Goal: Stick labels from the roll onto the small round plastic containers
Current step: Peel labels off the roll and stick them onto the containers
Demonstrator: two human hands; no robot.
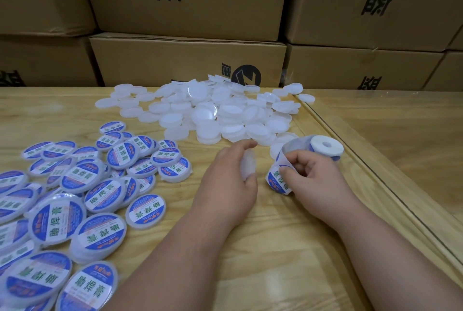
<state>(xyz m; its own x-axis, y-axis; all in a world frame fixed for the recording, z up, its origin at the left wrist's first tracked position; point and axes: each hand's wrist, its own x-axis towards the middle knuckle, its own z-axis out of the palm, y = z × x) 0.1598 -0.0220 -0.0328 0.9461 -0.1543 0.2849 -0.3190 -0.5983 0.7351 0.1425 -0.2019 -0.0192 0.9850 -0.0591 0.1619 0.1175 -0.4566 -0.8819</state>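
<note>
My left hand [229,175] grips a plain translucent round container [248,166] on edge, between thumb and fingers. My right hand [313,173] pinches a blue-and-white label [276,181] at the free end of the backing strip. The strip runs up to the label roll [325,148], which lies on the table just behind my right hand. A heap of unlabelled white containers [213,113] covers the far middle of the table. Labelled containers [82,193] with blue-and-white stickers lie spread over the left side.
The wooden table [275,248] has a raised edge strip [375,168] running diagonally on the right. Stacked cardboard boxes [188,60] with black print stand as a wall right behind the table.
</note>
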